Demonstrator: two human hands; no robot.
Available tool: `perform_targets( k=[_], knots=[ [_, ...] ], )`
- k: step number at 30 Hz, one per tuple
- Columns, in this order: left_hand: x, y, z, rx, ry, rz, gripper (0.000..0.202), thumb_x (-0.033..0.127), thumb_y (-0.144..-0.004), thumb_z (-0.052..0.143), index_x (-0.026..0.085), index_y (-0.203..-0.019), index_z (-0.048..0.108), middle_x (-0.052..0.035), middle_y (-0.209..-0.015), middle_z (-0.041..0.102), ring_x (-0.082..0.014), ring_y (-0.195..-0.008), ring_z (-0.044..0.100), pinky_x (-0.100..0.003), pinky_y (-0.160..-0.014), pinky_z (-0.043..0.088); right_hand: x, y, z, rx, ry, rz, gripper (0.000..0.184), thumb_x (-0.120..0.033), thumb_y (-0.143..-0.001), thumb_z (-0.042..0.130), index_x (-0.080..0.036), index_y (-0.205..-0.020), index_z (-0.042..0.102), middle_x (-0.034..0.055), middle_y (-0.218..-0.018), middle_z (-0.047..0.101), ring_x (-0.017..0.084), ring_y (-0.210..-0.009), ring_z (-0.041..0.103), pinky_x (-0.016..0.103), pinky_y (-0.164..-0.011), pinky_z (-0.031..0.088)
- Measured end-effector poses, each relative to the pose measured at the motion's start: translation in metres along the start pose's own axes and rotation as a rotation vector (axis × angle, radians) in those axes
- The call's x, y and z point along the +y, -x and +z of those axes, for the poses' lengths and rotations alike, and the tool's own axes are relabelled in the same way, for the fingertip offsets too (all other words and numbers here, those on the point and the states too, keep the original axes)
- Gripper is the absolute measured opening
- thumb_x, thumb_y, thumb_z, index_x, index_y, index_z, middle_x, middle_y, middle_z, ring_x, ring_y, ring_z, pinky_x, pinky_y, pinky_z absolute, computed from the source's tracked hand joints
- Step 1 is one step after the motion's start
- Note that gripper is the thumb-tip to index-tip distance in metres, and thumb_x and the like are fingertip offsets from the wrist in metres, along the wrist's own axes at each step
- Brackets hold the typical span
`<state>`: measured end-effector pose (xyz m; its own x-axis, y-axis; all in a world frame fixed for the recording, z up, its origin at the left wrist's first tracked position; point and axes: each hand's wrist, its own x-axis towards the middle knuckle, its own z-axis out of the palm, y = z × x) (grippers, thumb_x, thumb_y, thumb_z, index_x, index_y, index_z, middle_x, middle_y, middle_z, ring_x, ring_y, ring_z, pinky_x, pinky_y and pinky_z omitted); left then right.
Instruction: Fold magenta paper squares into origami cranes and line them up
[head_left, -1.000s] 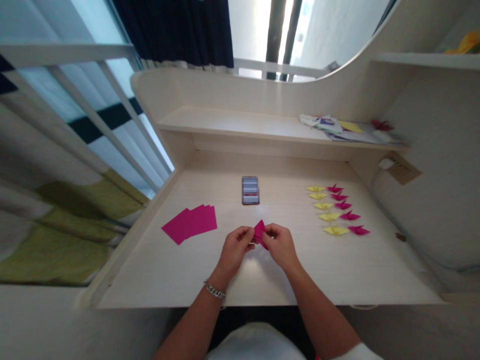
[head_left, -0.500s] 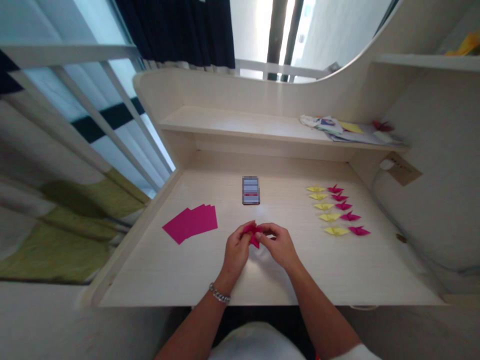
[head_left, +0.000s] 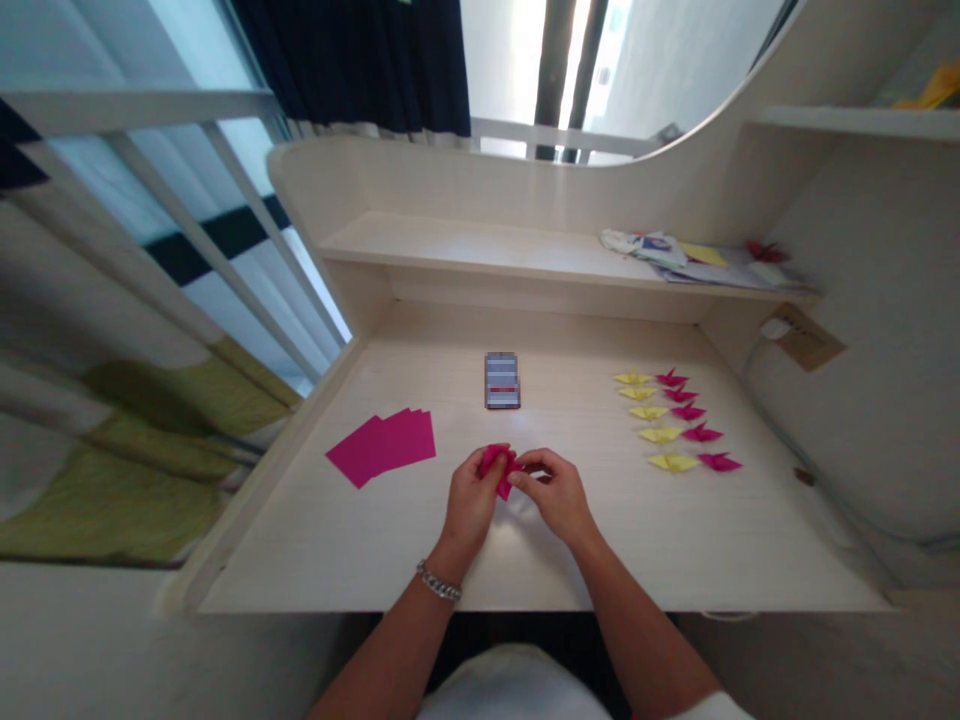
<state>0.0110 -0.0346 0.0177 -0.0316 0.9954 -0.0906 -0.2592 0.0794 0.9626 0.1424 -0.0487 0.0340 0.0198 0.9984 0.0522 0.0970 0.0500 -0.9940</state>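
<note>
Both hands pinch a folded magenta paper piece above the desk's near middle.

The left hand and right hand close their fingertips on the magenta paper piece, held between them over the desk. Flat magenta sheets lie left, a phone beyond, and yellow and magenta paper cranes in two rows right.

Small magenta folded paper, creased and bunched, held just above desk.
</note>
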Motion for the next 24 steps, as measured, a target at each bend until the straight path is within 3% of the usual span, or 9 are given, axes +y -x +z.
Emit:
perform_targets(
  k=[4,9,14,18,24],
  knots=[
    [0.0,0.001,0.002,-0.007,0.033,-0.002,0.03,0.035,-0.077,0.066,0.014,-0.099,0.066,-0.0097,-0.098,0.07,-0.0184,-0.088,0.065,-0.033,-0.082,0.051,0.004,0.0,-0.004,-0.057,0.047,-0.054,0.018,-0.037,-0.079,0.062,-0.02,-0.078,0.068,0.006,-0.091,0.066,0.019,-0.084,0.06,0.026,-0.065,0.047],
    [0.001,0.002,0.003,-0.005,-0.031,0.026,0.029,0.033,-0.076,0.068,0.014,-0.098,0.068,-0.01,-0.097,0.07,-0.0194,-0.09,0.065,-0.034,-0.084,0.05,0.015,-0.006,-0.004,-0.097,0.023,0.013,0.029,-0.045,-0.084,0.053,-0.019,-0.078,0.066,0.0039,-0.082,0.064,0.015,-0.07,0.057,0.026,-0.061,0.046],
    [0.002,0.002,0.001,0.0,-0.106,0.045,0.029,0.033,-0.075,0.068,0.014,-0.097,0.069,-0.0102,-0.096,0.071,-0.0207,-0.09,0.064,-0.034,-0.082,0.05,0.02,-0.011,-0.001,-0.123,-0.114,0.105,0.026,-0.044,-0.078,0.06,-0.019,-0.081,0.065,0.001,-0.07,0.061,0.013,-0.062,0.055,0.024,-0.054,0.045],
    [0.001,0.001,-0.002,0.003,-0.16,0.054,0.029,0.032,-0.073,0.068,0.014,-0.097,0.07,-0.0105,-0.095,0.071,-0.0214,-0.089,0.064,-0.033,-0.081,0.05,0.016,-0.012,-0.001,-0.118,-0.156,0.142,0.03,-0.041,-0.073,0.066,-0.019,-0.094,0.068,0.0026,-0.077,0.067,0.013,-0.063,0.057,0.023,-0.052,0.044],
    [-0.003,0.0,-0.005,-0.029,-0.161,0.045,0.03,0.025,-0.072,0.068,0.015,-0.1,0.07,-0.0105,-0.098,0.071,-0.0212,-0.089,0.064,-0.033,-0.081,0.049,0.012,-0.012,-0.003,-0.096,-0.148,0.153,0.031,-0.038,-0.069,0.07,-0.02,-0.094,0.074,0.0055,-0.084,0.073,0.019,-0.071,0.063,0.03,-0.062,0.048]
  ],
)
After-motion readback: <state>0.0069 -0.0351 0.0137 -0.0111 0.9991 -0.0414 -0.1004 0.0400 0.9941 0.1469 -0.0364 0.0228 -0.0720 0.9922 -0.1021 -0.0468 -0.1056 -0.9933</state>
